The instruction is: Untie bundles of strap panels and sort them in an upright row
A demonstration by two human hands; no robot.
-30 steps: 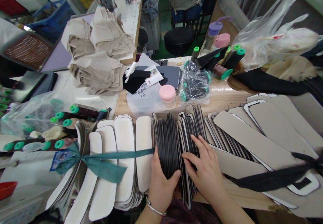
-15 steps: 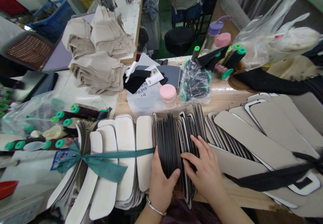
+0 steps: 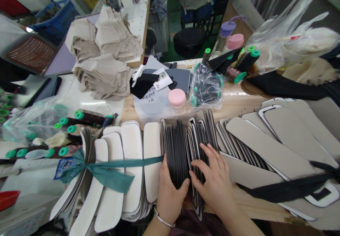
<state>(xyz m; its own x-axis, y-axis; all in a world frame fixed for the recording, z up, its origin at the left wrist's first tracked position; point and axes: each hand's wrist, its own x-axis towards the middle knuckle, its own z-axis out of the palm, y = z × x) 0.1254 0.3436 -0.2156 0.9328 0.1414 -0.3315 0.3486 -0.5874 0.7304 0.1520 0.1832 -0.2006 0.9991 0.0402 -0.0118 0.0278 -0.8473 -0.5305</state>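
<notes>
A stack of thin, dark-edged panels (image 3: 175, 151) stands on edge before me. My left hand (image 3: 171, 193) is closed around its lower part, thumb on the right side and fingers on the left. Just right of it is a second upright bundle of panels, some with white edges (image 3: 196, 140). My right hand (image 3: 216, 184) lies over this bundle with fingers apart, the tips touching the panel edges. White-faced rounded panels (image 3: 132, 165) fan out to the left, crossed by a green cloth strip (image 3: 114, 175). Beige panels (image 3: 255, 147) lie fanned on the right, with a black strip (image 3: 287, 187) across them.
Behind the panels are a pink-lidded jar (image 3: 177, 100) and bagged thread spools (image 3: 206, 87). Piles of folded beige fabric (image 3: 103, 74) sit at the back left. More thread cones (image 3: 90, 117) lie at left. A clear plastic bag (image 3: 289, 41) stands back right.
The right hand's index finger and thumb have shifted slightly along the panel edges. My left hand stays in place around its stack.
</notes>
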